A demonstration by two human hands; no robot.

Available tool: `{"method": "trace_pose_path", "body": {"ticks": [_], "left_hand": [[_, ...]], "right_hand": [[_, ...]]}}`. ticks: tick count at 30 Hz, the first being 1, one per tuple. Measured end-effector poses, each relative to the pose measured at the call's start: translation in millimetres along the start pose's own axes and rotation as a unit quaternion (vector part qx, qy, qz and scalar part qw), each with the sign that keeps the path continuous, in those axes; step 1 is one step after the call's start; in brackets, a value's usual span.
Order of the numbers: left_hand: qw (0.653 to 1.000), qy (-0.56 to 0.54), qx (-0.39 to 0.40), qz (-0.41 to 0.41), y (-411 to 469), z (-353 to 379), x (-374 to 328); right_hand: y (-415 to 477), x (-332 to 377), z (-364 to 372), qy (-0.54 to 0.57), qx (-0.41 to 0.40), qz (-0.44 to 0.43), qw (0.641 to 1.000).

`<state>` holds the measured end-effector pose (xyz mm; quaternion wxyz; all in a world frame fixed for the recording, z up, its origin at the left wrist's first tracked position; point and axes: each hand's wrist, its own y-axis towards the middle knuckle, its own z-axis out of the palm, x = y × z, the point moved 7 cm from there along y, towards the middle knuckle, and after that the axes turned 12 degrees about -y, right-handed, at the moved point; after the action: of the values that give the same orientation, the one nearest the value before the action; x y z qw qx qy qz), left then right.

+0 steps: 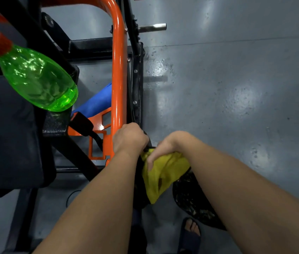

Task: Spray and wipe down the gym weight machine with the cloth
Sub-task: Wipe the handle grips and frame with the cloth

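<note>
Two bare grips are working low beside the gym machine's orange steel tube point(117, 70). The left grip point(129, 138) is curling round a black frame bar point(137, 99); the right grip point(160, 149) is clutching a crumpled yellow cloth point(163, 173) against that bar. A translucent green plastic spray bottle point(36, 77) is sitting tilted on the machine, upper left, well apart from both.

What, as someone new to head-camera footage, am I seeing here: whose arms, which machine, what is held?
One picture, from a camera worn on a person's head, looking down. The bare arms are that person's own. The left hand grips the gym machine low down, beside its orange tube; the right hand holds a yellow cloth against it. A green bottle, the spray, is up at the left by the machine, in neither hand. Below lie grey floor and a sandalled foot.
</note>
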<state>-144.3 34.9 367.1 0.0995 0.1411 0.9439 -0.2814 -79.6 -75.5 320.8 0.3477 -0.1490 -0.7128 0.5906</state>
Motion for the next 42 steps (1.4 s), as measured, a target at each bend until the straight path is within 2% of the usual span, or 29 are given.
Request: {"method": "trace_pose_path", "body": {"ticks": [1, 3, 5, 10, 13, 15, 16, 18, 21, 25, 27, 33, 34, 35, 38, 42], "left_hand": [[1.0, 0.0, -0.003, 0.005, 0, 0, 1], [1.0, -0.002, -0.005, 0.013, -2, 0, 1], [1.0, 0.002, -0.008, 0.015, -2, -1, 1], [1.0, 0.015, 0.009, 0.005, 0, 0, -1], [1.0, 0.014, 0.012, -0.003, 0, -1, -3], [1.0, 0.018, 0.01, -0.007, -1, -2, -3], [1.0, 0.02, 0.01, -0.009, -2, -3, -3], [1.0, 0.022, 0.011, -0.012, -2, -2, -2], [1.0, 0.021, 0.011, -0.009, 0, -1, -4], [0.999, 0.027, 0.021, -0.003, 4, 2, -7], [0.999, 0.028, 0.02, -0.002, 7, 3, -6], [0.999, 0.015, 0.03, -0.01, 6, 2, -7], [0.999, 0.014, 0.029, -0.01, 6, 2, -7], [0.999, 0.014, 0.028, -0.01, 6, 3, -6], [1.0, 0.015, 0.021, -0.003, 4, 2, -7], [1.0, 0.019, 0.008, 0.006, 5, 2, -7]], "right_hand": [[4, -6, 3, 0.08, 0.032, -0.006, 0.996], [10, -22, 5, 0.177, 0.019, -0.015, 0.984], [9, -47, 2, 0.192, -0.012, -0.005, 0.981], [-32, -117, 4, 0.209, -0.012, 0.042, 0.977], [-45, -137, -3, 0.21, -0.093, 0.045, 0.972], [-46, -150, -2, 0.28, -0.144, 0.035, 0.948], [-46, -158, 0, 0.341, -0.17, 0.029, 0.924], [-46, -176, 12, 0.487, -0.217, 0.01, 0.846], [-45, -191, 45, 0.664, -0.269, -0.02, 0.698], [-35, -196, 88, 0.785, -0.362, -0.07, 0.498], [-29, -183, 106, 0.835, -0.343, -0.1, 0.418], [-23, -115, 132, 0.922, -0.209, -0.241, 0.219], [-18, -102, 136, 0.927, -0.195, -0.236, 0.216], [-13, -87, 139, 0.931, -0.181, -0.222, 0.227], [2, -24, 135, 0.923, -0.154, -0.179, 0.303], [14, 20, 125, 0.911, -0.159, -0.148, 0.349]]}}
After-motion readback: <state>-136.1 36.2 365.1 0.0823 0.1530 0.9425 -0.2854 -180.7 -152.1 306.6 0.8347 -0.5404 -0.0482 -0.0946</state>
